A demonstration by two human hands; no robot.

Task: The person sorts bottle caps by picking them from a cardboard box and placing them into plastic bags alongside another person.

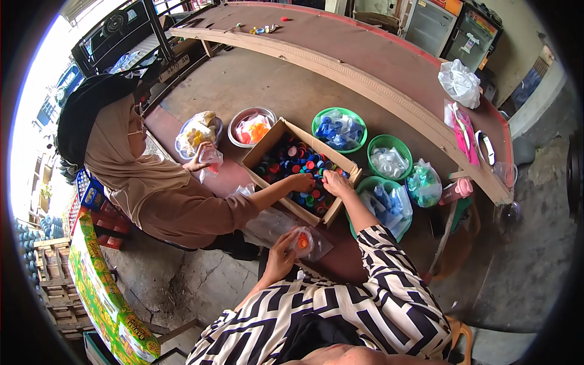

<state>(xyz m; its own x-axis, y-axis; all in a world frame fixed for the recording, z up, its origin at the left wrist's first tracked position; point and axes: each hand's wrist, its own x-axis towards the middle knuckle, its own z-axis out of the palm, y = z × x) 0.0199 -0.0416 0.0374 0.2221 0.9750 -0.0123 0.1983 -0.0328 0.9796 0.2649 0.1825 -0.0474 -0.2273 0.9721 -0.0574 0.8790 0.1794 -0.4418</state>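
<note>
A cardboard box (258, 148) full of loose plastic bottle caps (294, 159) in mixed colours stands on the table. My right hand (337, 184) reaches over its right side, fingers pinched, with a small green bottle cap (321, 173) at the fingertips. Low in front of me, my left hand (280, 258) is closed on a clear plastic bag (317, 244) with orange-red caps inside. A co-worker's hand (300, 182) is in the same box, close to my right fingers. That person's other hand (196, 163) holds a clear bag (211, 159).
Green baskets (368, 145) with bagged blue, white and mixed caps stand right of the box. A metal bowl (232, 135) and another basin (179, 148) hold more bags behind it. A wooden rail (365, 86) crosses the table. The co-worker (164, 207) sits at left.
</note>
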